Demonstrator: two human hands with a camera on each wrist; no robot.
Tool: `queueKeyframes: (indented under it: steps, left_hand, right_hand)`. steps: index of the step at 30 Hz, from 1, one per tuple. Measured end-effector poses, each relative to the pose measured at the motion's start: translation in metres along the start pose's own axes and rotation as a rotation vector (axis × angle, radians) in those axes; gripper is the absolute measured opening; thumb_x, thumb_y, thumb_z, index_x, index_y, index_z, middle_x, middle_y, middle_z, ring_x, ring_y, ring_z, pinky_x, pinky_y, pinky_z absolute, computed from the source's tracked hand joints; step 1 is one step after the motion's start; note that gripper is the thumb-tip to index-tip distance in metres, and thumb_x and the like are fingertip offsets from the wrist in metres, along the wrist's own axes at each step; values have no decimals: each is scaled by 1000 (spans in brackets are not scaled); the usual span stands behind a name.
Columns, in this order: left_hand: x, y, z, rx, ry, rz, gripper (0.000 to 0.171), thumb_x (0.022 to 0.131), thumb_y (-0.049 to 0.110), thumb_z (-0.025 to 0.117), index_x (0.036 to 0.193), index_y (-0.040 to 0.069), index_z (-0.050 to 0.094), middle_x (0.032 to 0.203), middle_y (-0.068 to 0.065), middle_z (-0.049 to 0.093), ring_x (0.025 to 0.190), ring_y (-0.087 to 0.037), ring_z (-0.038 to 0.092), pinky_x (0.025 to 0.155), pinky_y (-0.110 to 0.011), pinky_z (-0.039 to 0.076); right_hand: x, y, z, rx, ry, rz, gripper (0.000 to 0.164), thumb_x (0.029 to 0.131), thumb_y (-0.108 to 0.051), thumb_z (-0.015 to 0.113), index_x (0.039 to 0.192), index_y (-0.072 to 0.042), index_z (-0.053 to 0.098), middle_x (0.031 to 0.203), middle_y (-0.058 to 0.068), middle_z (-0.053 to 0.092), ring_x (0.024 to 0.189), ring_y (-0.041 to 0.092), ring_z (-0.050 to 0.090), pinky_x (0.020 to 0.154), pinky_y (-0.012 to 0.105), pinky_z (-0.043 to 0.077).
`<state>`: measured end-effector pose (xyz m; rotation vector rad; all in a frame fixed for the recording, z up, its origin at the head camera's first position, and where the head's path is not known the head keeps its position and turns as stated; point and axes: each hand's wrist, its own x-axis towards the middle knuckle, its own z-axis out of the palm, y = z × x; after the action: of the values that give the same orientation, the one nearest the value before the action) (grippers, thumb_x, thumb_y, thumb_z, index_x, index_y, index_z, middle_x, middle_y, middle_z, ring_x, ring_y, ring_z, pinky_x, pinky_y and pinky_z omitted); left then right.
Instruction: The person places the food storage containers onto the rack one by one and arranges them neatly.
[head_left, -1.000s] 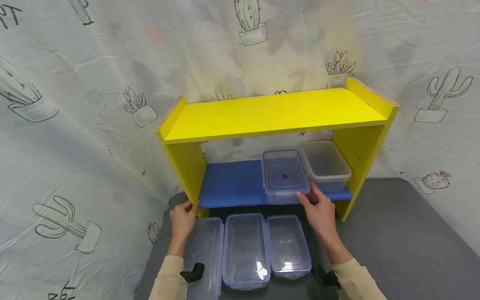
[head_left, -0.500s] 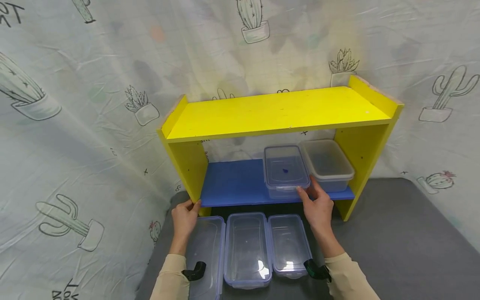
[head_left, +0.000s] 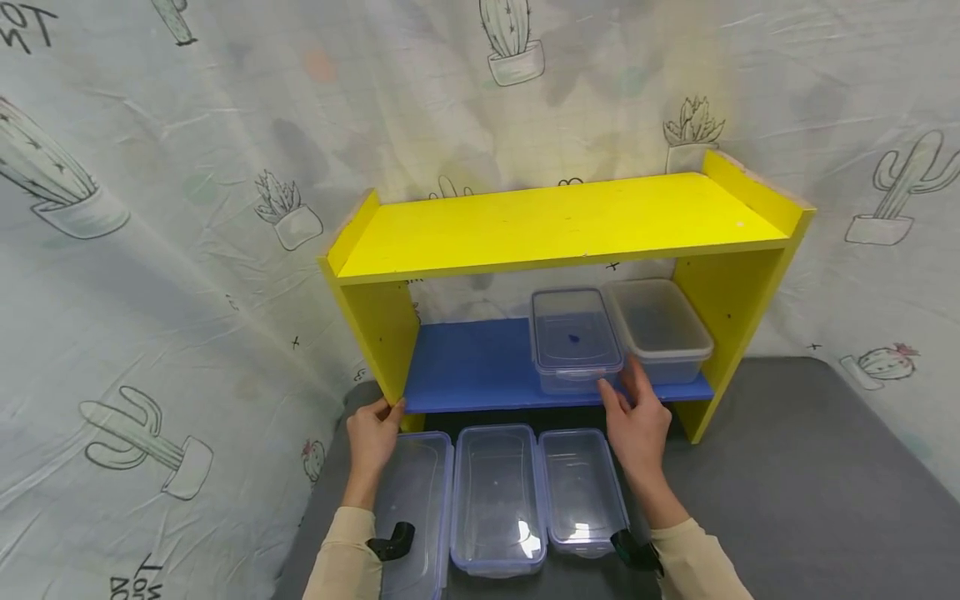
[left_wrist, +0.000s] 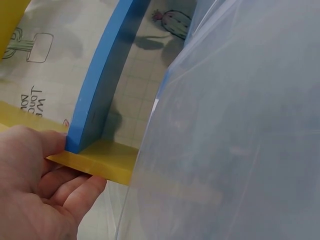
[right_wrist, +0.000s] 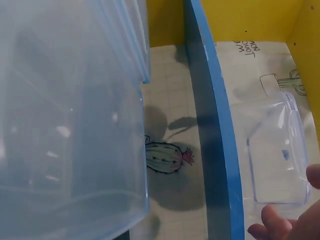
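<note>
Your right hand (head_left: 637, 429), fingers apart, lies at the box's (head_left: 576, 333) near corner, one o'clock; your left hand (head_left: 373, 433), eleven o'clock, grips the shelf (head_left: 468, 367). Box has slid back; placement looks nearly settled.

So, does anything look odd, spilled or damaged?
A small blue mark on or inside the left box on the blue shelf stands out against clear plastic; the shelf's edge has pale scuffs. No spill shows.
</note>
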<state>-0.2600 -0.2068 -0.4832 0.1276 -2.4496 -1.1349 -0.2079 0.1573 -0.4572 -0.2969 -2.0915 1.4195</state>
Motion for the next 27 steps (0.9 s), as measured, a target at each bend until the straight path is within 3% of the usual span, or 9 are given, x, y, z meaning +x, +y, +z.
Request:
queueKeyframes:
  steps: [5,7,13,22,25,27]
  left_hand:
    - [0,0,-1,-9,8,7,19,91,22,69,82,7,77,69,-14,71,53,-14,55,47,-24,40]
    - [0,1,-1,-13,11,11,18,90,22,69,84,7,78,70,-13,72,54,-13,56,47,-23,41]
    - [0,1,0,-3,-6,5,20,91,23,68,84,7,77,69,-12,71,54,-13,55,47,-24,40]
    - [-1,0,1,-17,4,5,19,91,22,69,86,6,78,66,-10,69,53,-12,54,47,-24,41]
    - [0,-1,1,-21,2,14,19,91,21,69,87,6,78,67,-12,70,52,-12,54,47,-24,40]
    - [1,-2,1,-16,7,18,18,91,21,69,87,6,78,68,-12,70,53,-13,54,47,-24,40]
  right_hand:
    - [-14,2,-11,31,2,-54,60,91,-15,67,147,-18,45,133,19,60,113,33,64,79,7,47]
    - [-18,2,-14,57,2,-70,59,91,-10,67,146,-15,46,133,18,61,114,33,64,78,1,43]
    - [-22,8,-21,90,-9,-61,52,90,-7,67,140,-8,53,129,21,63,112,34,64,78,1,43]
    - [-29,26,-23,3,-82,-98,39,89,-9,68,126,0,62,120,21,68,106,36,67,78,1,44]
    - [-32,36,-20,-48,-121,-99,37,89,-11,69,123,0,63,117,20,69,102,35,69,79,12,52]
    - [-35,44,-18,-105,-163,-85,35,89,-13,70,122,-2,64,115,19,70,98,33,71,78,26,57]
